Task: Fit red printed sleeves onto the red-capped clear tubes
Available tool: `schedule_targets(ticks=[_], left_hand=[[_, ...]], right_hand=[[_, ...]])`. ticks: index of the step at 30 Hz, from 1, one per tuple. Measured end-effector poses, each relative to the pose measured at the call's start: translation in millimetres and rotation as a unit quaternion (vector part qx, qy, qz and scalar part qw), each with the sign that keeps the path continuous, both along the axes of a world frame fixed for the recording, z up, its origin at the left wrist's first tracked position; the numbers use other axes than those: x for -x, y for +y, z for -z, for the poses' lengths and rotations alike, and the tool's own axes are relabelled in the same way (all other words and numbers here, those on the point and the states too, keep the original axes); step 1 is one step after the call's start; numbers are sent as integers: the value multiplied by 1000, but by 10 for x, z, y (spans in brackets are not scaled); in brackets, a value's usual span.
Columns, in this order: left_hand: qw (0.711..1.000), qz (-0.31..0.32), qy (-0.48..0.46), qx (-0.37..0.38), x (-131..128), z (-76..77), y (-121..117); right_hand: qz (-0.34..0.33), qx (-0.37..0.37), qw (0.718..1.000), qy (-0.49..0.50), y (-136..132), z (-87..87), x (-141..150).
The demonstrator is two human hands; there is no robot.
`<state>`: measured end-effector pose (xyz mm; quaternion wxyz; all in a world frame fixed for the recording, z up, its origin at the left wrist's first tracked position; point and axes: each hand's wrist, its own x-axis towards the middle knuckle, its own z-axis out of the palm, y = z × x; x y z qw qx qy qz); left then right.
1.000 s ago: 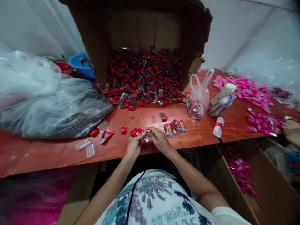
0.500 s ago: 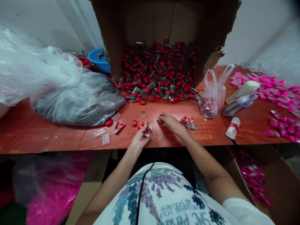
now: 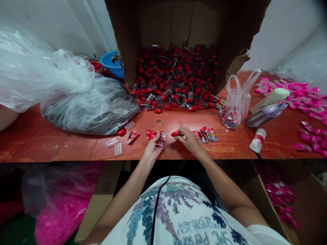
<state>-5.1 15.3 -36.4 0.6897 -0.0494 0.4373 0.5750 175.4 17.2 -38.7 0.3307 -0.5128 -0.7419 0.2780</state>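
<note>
My left hand [image 3: 151, 149] is closed on several red printed packets [image 3: 161, 139], pinned under the thumb. Close to its fingertips lies a loose red cap [image 3: 148, 132]. Just to the right, my right hand [image 3: 190, 141] pinches a small red-capped container [image 3: 175, 134] above the table; its lower part is mostly hidden by the fingers. Filled red printed packets [image 3: 208, 134] lie beyond my right hand. Left of my left hand are a single red packet [image 3: 133, 137], another red cap [image 3: 122, 131] and clear empty tubes [image 3: 118, 149].
A large cardboard box [image 3: 122, 44] at the back spills red-capped containers [image 3: 176, 81]. A plastic bag of dark beads [image 3: 102, 109] sits left. Rightward stand a small clear bag [image 3: 231, 115], a purple-topped bottle [image 3: 265, 114], a white roll [image 3: 258, 140] and pink items [image 3: 304, 98].
My right hand now has a red-capped container in its fingers, where none showed before. My left hand keeps its packets. The whole view has shifted slightly.
</note>
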Motion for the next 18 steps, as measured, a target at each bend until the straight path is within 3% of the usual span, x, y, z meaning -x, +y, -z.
schedule_targets(ticks=[3,5,15,18], left_hand=[[1000,-18,9,-19,-29,14,2],[999,-25,11,-24,-60,20,4],[990,-10,86,-116,-178,59,-80],[984,-15,109,-138,-176,53,-98]], right_hand=[[23,106,971,213,-167,26,148],[31,145,950,276,-258,52,241],[94,186,918,337,-324,146,369],[104,151,930,319,-356,155,371]])
